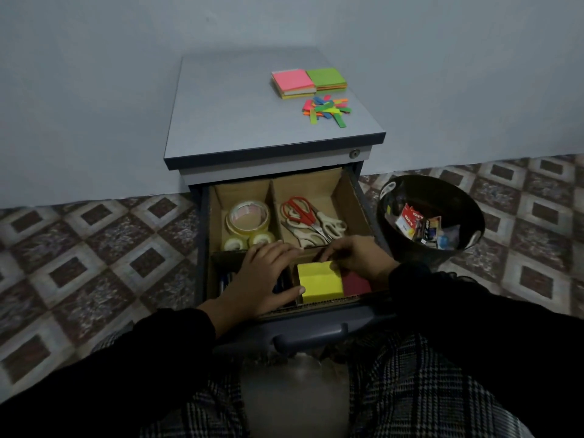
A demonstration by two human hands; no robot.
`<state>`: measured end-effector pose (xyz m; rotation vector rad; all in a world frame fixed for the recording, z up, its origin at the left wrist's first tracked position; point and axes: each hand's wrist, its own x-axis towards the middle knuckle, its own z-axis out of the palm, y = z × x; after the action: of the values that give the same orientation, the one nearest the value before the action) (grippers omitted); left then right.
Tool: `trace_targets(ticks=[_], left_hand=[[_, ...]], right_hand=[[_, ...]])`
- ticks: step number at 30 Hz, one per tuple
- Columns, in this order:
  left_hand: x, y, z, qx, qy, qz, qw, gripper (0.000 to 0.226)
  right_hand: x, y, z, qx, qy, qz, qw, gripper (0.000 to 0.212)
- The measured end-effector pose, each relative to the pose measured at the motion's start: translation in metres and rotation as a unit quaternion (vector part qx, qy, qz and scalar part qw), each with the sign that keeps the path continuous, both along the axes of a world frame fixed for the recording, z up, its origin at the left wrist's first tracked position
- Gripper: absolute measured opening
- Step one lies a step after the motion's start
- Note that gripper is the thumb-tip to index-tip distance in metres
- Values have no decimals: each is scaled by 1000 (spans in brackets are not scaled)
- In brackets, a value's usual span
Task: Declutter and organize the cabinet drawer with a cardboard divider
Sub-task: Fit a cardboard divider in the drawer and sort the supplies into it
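Room: pale wall behind, patterned tile floor point(94, 263); dim light.
Cabinet top point(240, 115): grey. Toward its far right corner, two sticky note pads point(308, 82), pink and green, side by side; just nearer, a loose pile of coloured flags point(327, 110).
Drawer point(316, 324): pulled out toward the person, long axis running front to back.
Cardboard divider point(274, 210): lines the drawer, four compartments.
Far left compartment: tape rolls point(248, 221), one large, two small.
Far right compartment: scissors point(311, 221), red pair over white pairs.
Near left compartment: mostly hidden; contents unclear.
Near right compartment: yellow note block point(320, 282) beside a red pad point(355, 284).
Left hand point(265, 279): flat, fingers straight, resting over the divider's middle, thumb touching the yellow block.
Right hand point(354, 257): fingers curled at the yellow block's far edge, pinching it.
Bin point(392, 229): black, on the floor right of the cabinet, holding small packets.
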<state>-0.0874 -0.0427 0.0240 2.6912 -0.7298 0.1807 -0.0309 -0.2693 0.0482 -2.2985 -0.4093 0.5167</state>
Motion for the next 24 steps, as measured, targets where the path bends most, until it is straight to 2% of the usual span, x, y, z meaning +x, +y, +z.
trace_targets(ticks=[9, 13, 16, 19, 24], left_hand=[[-1, 1, -6, -21, -3, 5, 1000, 69], [-3, 0, -7, -34, -8, 6, 999, 68], [-3, 0, -8, -40, -8, 9, 999, 68], [-3, 0, -8, -41, -9, 12, 999, 68], [-4, 0, -8, -45, -5, 13, 999, 69]], right_hand=[[2, 7, -26, -36, 58, -3, 998, 38], [1, 5, -18, -40, 80, -7, 996, 34], [3, -3, -19, -78, 115, -8, 990, 38], [3, -5, -21, -116, 165, 14, 979, 42], [2, -2, -16, -118, 172, 48, 977, 48]])
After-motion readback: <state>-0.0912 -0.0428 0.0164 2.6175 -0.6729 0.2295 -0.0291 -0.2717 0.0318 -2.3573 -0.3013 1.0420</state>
